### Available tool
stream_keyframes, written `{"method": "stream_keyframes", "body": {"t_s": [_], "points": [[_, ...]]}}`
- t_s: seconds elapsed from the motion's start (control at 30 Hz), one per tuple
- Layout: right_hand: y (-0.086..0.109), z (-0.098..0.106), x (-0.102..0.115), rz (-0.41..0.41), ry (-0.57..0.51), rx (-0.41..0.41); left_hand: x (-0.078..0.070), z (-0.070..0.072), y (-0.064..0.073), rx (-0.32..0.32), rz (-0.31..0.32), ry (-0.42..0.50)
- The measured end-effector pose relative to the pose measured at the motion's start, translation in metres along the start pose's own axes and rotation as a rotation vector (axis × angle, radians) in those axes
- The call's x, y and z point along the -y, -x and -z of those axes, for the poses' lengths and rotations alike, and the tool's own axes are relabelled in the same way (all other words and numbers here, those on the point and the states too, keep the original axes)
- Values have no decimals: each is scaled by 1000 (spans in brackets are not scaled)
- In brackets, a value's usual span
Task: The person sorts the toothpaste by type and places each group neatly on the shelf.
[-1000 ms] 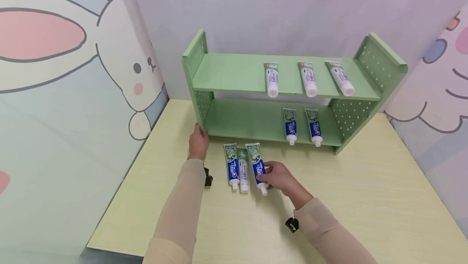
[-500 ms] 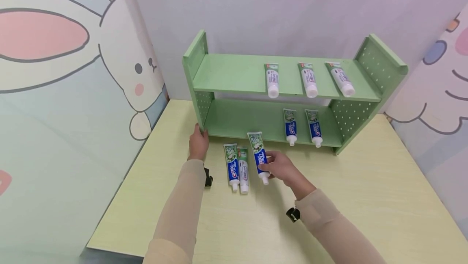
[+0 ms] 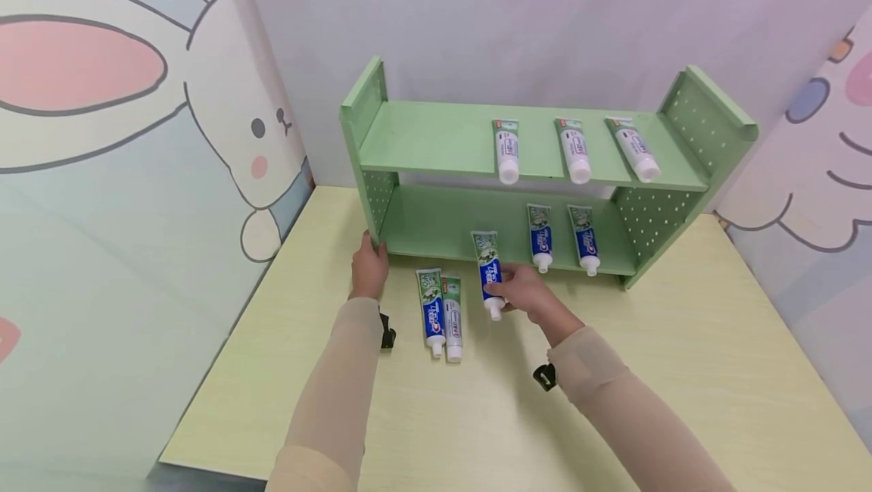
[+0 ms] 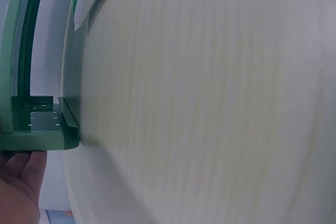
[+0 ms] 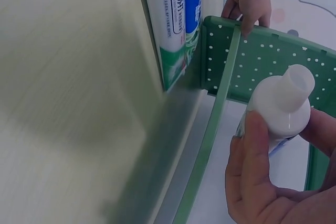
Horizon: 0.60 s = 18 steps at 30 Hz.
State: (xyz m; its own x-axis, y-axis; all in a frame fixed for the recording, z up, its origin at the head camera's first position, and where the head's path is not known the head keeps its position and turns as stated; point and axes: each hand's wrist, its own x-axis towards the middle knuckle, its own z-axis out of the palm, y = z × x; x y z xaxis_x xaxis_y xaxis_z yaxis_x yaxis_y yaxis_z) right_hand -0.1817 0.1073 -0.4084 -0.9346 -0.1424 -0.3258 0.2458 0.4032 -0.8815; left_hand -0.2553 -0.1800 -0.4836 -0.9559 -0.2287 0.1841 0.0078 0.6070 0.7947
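My right hand [image 3: 531,291] pinches a blue and green toothpaste tube [image 3: 487,261] between thumb and fingers, its white cap toward me. The tube is at the front edge of the lower board of a green two-tier shelf [image 3: 436,136]; whether it touches the board I cannot tell. In the right wrist view, its white cap [image 5: 298,86] points at the camera. My left hand [image 3: 369,269] grips the front edge of the shelf's left side panel, the thumb on the inner face. Between my hands, a blue toothpaste tube [image 3: 432,306] and a white one [image 3: 453,322] lie side by side on the table.
Three white toothpaste tubes [image 3: 507,151] lie on the upper board, caps forward. Two blue tubes [image 3: 540,238] lie on the lower board's right half. Perforated side panels [image 3: 708,121] bound the shelf. The pale wooden table [image 3: 688,371] meets patterned walls on both sides.
My right hand has lifted the blue toothpaste tube off the table and carried it forward to the lower board, slightly rightward. The left hand stays on the side panel.
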Motion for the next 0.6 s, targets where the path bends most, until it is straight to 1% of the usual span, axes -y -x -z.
{"method": "stream_keyframes", "body": {"t_s": [0.3,0.6], "points": [[-16,7,9,-35,20,-19,-2,1,1,13,13,-5],[-27,10,12,-72,6,-35,-2,0,2,8,16,-2]]}}
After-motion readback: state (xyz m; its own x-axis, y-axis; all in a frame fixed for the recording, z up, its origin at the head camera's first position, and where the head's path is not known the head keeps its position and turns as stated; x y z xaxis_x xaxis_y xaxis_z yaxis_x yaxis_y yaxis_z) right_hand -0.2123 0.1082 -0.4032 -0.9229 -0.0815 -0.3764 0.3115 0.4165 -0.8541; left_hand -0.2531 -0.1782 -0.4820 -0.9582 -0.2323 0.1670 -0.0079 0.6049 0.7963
